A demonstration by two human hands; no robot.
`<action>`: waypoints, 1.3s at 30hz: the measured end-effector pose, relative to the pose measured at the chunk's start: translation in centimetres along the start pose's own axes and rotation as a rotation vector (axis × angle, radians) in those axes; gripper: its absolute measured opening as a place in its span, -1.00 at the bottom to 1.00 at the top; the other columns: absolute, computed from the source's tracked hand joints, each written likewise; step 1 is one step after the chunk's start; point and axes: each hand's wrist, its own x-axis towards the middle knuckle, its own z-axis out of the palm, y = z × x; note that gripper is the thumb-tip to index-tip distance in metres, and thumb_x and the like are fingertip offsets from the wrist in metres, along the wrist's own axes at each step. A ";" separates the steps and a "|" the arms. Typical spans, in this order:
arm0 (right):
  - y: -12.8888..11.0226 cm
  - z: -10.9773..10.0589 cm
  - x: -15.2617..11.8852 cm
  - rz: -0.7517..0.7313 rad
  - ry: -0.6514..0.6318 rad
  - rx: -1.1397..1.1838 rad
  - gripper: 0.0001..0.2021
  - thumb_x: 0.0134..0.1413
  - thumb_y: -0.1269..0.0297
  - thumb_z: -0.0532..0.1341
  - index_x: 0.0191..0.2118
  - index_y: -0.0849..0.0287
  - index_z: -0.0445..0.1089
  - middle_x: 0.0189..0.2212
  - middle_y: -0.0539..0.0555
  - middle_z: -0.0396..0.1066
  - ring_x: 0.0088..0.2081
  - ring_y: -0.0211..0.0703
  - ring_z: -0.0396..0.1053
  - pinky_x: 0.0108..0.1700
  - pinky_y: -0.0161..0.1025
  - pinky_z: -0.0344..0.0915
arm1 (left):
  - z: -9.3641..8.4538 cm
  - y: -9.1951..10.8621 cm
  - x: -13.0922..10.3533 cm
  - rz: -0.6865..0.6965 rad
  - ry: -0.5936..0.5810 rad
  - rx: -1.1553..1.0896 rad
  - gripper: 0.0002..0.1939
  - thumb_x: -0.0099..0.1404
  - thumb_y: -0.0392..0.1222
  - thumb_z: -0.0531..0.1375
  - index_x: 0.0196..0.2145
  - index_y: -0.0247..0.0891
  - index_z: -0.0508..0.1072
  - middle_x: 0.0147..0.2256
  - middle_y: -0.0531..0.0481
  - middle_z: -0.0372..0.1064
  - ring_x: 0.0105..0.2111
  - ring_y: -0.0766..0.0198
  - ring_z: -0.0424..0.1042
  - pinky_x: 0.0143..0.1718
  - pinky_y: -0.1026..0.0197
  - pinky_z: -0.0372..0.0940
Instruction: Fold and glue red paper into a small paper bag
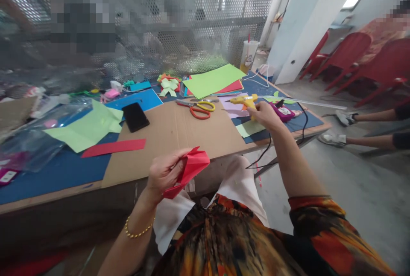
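Note:
My left hand (pixel 166 171) is closed on a folded piece of red paper (pixel 194 166), held over my lap just off the table's front edge. At the right of the table, my right hand (pixel 265 115) grips the handle of a yellow hot glue gun (pixel 241 100), its nozzle pointing left. A clear glue stick (pixel 307 103) sticks out from the gun's back. Scissors (pixel 201 109) with red and yellow handles lie on the brown cardboard (pixel 173 135) between my hands. Light green paper (pixel 251 128) lies just under the right hand.
A black phone (pixel 135 117), a red paper strip (pixel 113 147) and light green paper (pixel 86 126) lie at the left. Coloured sheets (pixel 214 80) are stacked at the back, near a drink cup (pixel 249 56). A black cord (pixel 264 152) hangs off the front edge. A person's legs (pixel 371 129) show at right.

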 end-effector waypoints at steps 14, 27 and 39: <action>-3.4 -0.7 -14.5 0.099 -0.271 1.298 -0.69 -0.20 0.12 0.57 -0.40 0.12 0.50 -0.67 -0.16 0.13 -0.60 -0.34 0.10 -0.53 -0.30 0.13 | 1.0 0.7 0.4 -0.225 0.064 -0.190 -0.76 0.48 -0.05 0.35 -0.06 -0.18 0.77 -0.22 -0.11 0.75 -0.33 0.22 0.72 -0.30 0.35 0.56; -3.4 0.2 -18.7 0.265 -0.406 1.231 -0.73 -0.28 0.18 0.56 -0.48 0.09 0.48 -0.56 -0.04 0.35 -0.52 -0.25 0.22 -0.46 -0.26 0.17 | 2.2 2.9 -2.8 -0.775 0.084 -0.585 -0.67 0.30 0.05 0.50 -0.11 -0.22 0.75 -0.16 -0.17 0.74 -0.17 0.04 0.74 -0.17 0.09 0.67; -4.1 -0.3 -20.3 0.001 -0.419 1.298 -0.58 0.08 -0.26 0.46 -0.39 0.01 0.55 -0.62 -0.07 0.18 -0.52 -0.17 0.17 -0.43 -0.16 0.21 | 1.9 3.3 -3.1 -0.721 0.126 -0.386 -0.75 0.33 -0.04 0.47 -0.09 -0.18 0.77 -0.16 -0.10 0.75 -0.21 0.13 0.74 -0.16 0.19 0.64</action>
